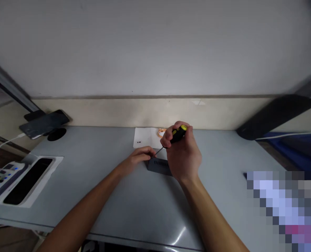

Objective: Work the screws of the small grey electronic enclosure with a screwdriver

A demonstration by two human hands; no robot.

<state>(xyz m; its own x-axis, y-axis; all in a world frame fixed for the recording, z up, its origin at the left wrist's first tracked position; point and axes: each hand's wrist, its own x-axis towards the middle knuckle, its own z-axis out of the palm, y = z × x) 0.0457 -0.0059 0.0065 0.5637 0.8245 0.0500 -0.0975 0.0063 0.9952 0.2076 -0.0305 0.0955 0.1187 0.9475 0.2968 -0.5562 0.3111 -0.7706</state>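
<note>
My right hand (184,157) is wrapped around the black and yellow handle of a screwdriver (178,134). Its thin shaft slants down and left to the left end of a dark grey slotted box (159,168) on the table. At that same corner, the fingers of my left hand (141,156) are bent together against the box, close beside the screwdriver's tip. The exact contact of the tip is hidden by those fingers. My right hand and wrist cover the right end of the box.
Behind the box lies white paper (145,134) with tiny black pieces (139,142) and an orange-and-white item (161,132). A phone (45,124) leans at back left; another (28,180) lies near a power strip (7,178). A black cylinder (273,113) stands back right, before a blurred patch.
</note>
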